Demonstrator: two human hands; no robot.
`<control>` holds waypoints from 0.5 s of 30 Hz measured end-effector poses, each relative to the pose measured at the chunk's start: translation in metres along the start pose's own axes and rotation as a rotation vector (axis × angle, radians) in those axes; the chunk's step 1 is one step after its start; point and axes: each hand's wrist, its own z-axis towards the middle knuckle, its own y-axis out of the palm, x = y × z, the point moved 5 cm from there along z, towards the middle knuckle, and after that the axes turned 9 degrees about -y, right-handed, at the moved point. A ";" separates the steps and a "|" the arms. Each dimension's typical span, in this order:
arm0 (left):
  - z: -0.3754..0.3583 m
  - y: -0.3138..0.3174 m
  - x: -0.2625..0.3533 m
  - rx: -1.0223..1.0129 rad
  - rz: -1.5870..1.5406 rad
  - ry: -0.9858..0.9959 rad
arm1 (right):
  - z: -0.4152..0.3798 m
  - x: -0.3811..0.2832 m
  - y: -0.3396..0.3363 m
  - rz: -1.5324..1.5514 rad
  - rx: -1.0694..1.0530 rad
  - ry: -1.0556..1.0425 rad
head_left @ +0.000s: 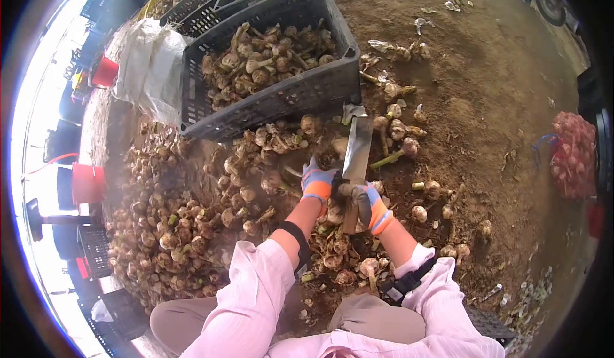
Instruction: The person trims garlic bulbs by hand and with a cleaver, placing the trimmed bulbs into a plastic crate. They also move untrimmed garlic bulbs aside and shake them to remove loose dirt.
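My right hand [371,206], in an orange and grey-blue glove, is wrapped round the handle of a cleaver [358,150]. Its broad metal blade points away from me, toward the crate. My left hand [317,182], gloved alike, is closed close to the left of the cleaver's handle; its fingertips are partly hidden, and I cannot make out what they hold. A pale stem [293,172] lies just left of that hand. Below both hands, garlic bulbs [332,260] with cut stems lie in a small heap between my knees.
A large pile of garlic [169,239] covers the ground to the left. Ahead stands a black plastic crate [275,99] of garlic, with a white sack [150,63] beside it. Red buckets [87,183] stand at far left; a red mesh bag [572,155] is at far right.
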 end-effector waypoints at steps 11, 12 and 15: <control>-0.069 0.012 -0.007 -0.393 0.684 0.485 | -0.108 -0.053 -0.056 0.067 0.270 -0.354; -0.067 0.010 -0.008 -0.396 0.683 0.491 | -0.114 -0.053 -0.056 0.171 0.311 -0.241; -0.065 0.007 -0.013 -0.748 0.144 0.290 | -0.113 -0.043 -0.068 0.270 0.281 -0.206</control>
